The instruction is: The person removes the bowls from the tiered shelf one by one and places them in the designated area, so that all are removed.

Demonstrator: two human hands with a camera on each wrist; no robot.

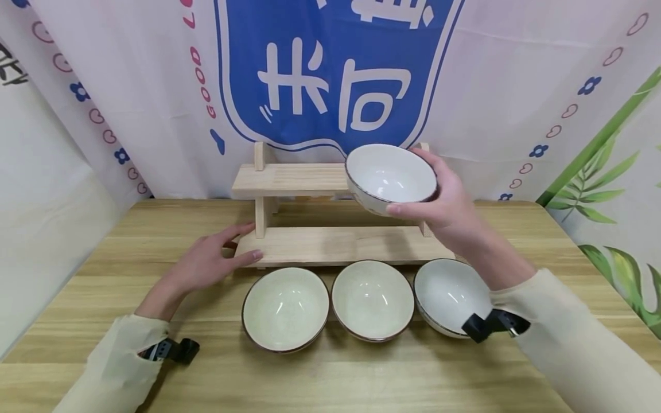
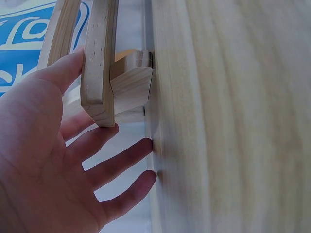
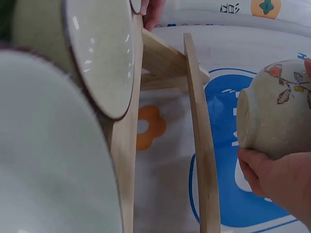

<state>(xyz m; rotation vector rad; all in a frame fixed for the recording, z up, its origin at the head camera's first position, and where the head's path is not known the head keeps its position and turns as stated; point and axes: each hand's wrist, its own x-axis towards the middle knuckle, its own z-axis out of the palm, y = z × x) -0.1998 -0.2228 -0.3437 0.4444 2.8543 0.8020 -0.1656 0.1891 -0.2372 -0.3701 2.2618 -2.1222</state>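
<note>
My right hand (image 1: 439, 195) grips a white bowl (image 1: 391, 175) by its right side, tilted with its hollow facing me, just in front of the upper shelf of a two-tier wooden rack (image 1: 330, 245). Painted flowers and leaves show on the outside of this bowl (image 3: 279, 111) in the right wrist view. My left hand (image 1: 214, 258) holds the left end of the lower shelf (image 2: 98, 63), thumb over the board, with other fingers spread down to the tabletop. Before the rack stand two cream bowls (image 1: 286, 310) (image 1: 373, 301) and a whiter bowl (image 1: 451, 295), partly behind my right wrist.
The rack stands near the back of a wood-grain table (image 1: 351, 378). Behind it hangs a white printed cloth (image 1: 496, 86) with a blue emblem (image 1: 330, 69). The three standing bowls form a close row along the rack's front.
</note>
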